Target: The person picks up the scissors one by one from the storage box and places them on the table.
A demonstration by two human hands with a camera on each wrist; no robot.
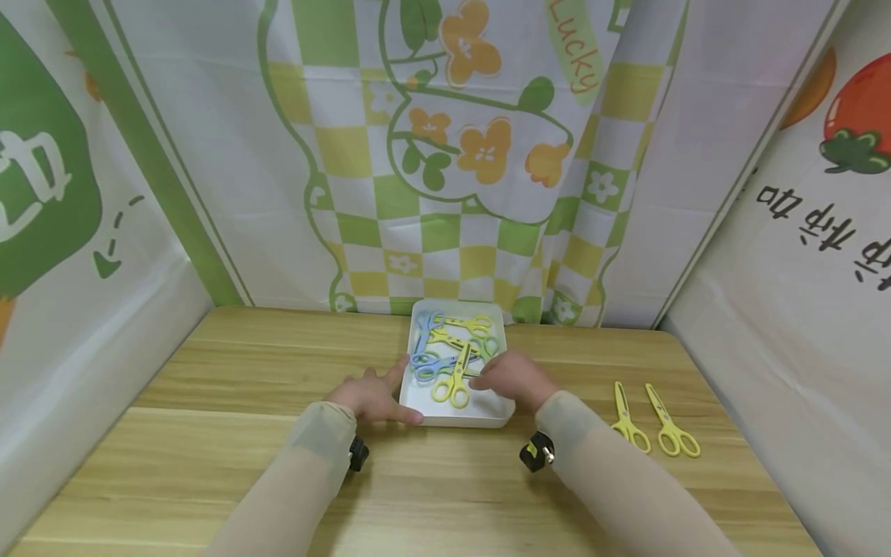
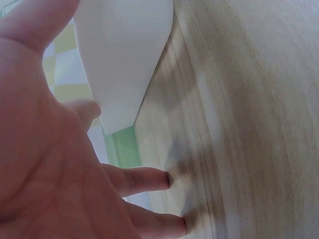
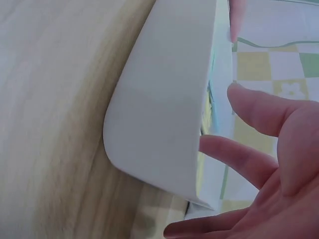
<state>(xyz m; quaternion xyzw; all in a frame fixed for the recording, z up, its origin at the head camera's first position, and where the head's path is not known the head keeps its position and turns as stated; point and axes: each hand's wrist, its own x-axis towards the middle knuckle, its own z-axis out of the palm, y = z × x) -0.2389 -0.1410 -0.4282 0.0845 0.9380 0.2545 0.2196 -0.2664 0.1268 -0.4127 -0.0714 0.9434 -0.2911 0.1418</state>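
Note:
A white tray on the table holds several scissors, among them yellow scissors on top, blue scissors at the left side and green-handled scissors beneath. My left hand is at the tray's left side, fingers spread, its thumb along the near left corner. In the left wrist view, two fingertips reach toward the wood beside the tray wall. My right hand reaches over the right rim, close to the top yellow scissors. The right wrist view shows its thumb and fingers apart, with nothing between them.
Two yellow scissors, one partly behind my right forearm and the other beside it, lie on the wooden table at the right. A patterned curtain hangs behind the tray. Printed white walls stand at both sides.

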